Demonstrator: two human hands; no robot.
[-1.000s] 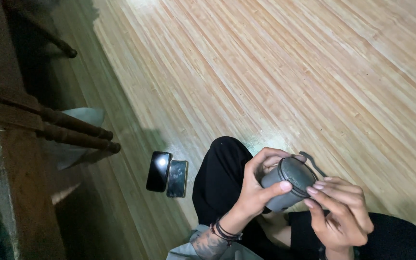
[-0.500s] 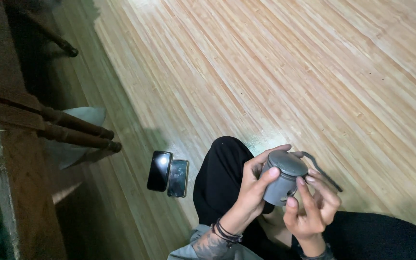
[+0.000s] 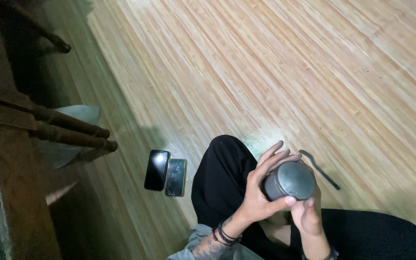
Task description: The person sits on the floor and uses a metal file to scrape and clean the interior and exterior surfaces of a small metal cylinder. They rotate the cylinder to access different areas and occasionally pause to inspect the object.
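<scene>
I sit on a wooden floor with a grey metal cylinder (image 3: 290,181) held over my lap, its flat round end facing up. My left hand (image 3: 261,190), with dark bracelets at the wrist, wraps around the cylinder's left side, thumb near the front rim. My right hand (image 3: 308,215) grips it from below, fingertips on the lower rim. A thin dark tool (image 3: 319,169) lies on the floor just right of my hands, touching neither.
Two phones (image 3: 165,171) lie side by side on the floor left of my knee. Dark wooden furniture legs (image 3: 68,130) jut out at the left, with a pale cloth (image 3: 80,115) beneath. Light plank flooring (image 3: 275,67) stretches ahead.
My right hand has slid from the cylinder's right side to underneath it. The cylinder has turned so its flat end faces up. The dark tool is now uncovered on the floor.
</scene>
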